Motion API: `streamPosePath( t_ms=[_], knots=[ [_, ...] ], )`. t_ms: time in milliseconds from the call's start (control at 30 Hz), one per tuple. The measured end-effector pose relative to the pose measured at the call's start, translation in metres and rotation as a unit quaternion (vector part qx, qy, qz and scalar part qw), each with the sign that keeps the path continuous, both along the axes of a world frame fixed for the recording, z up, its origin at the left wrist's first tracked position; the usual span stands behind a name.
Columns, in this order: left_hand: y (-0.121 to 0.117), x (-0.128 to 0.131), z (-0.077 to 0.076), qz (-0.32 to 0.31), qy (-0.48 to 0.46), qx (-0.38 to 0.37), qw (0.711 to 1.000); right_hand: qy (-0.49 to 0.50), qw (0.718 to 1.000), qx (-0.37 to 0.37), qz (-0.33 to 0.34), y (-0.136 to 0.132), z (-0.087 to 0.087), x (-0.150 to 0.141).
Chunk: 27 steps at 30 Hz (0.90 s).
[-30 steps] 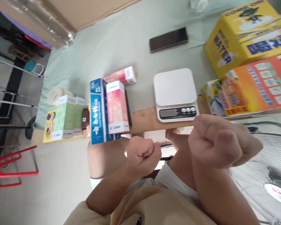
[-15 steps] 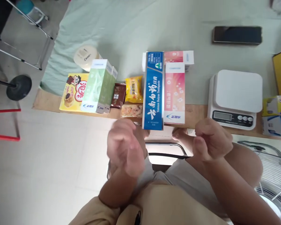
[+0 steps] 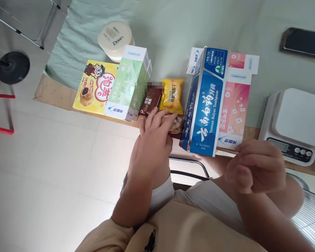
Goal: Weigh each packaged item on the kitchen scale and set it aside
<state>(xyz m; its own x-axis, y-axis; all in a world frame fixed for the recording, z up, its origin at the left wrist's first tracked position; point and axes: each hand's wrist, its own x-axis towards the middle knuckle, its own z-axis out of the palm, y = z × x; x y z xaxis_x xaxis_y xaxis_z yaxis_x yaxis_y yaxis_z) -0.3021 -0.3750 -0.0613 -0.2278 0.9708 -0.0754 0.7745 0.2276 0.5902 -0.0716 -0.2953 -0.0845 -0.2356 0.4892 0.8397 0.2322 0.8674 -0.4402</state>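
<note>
One snack packet (image 3: 176,125), centre frame, lies partly under the widely spread left hand (image 3: 155,140), contact unclear, so a drag could send it off the table edge (image 3: 54,94); right hand (image 3: 261,169), lower right, is fisted.

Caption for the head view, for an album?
Left grip over a snack packet, right grip curled near a pink box.
</note>
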Motion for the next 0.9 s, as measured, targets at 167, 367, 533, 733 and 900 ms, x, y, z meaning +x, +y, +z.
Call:
streamPosePath(
  t_ms=[167, 367, 533, 733, 900],
  knots=[
    [0.001, 0.0, 0.0, 0.04, -0.01, 0.056, 0.998, -0.007, 1.0, 0.009, 0.005, 0.0, -0.004, 0.005],
    [0.004, 0.003, -0.005, 0.107, -0.014, 0.183, 0.977, -0.019, 0.999, -0.001, -0.045, -0.001, 0.005, -0.002],
    [0.001, 0.007, 0.003, 0.132, -0.01, 0.323, 0.937, -0.008, 1.0, -0.001, -0.028, 0.0, 0.016, -0.015],
    [-0.015, 0.043, 0.033, 0.052, -0.014, 0.365, 0.929, 0.012, 0.999, -0.048, 0.001, -0.006, 0.022, -0.015],
    [-0.018, 0.104, 0.06, -0.039, -0.074, 0.354, 0.932, 0.067, 0.99, -0.112, 0.058, -0.021, 0.029, 0.01]
  ],
)
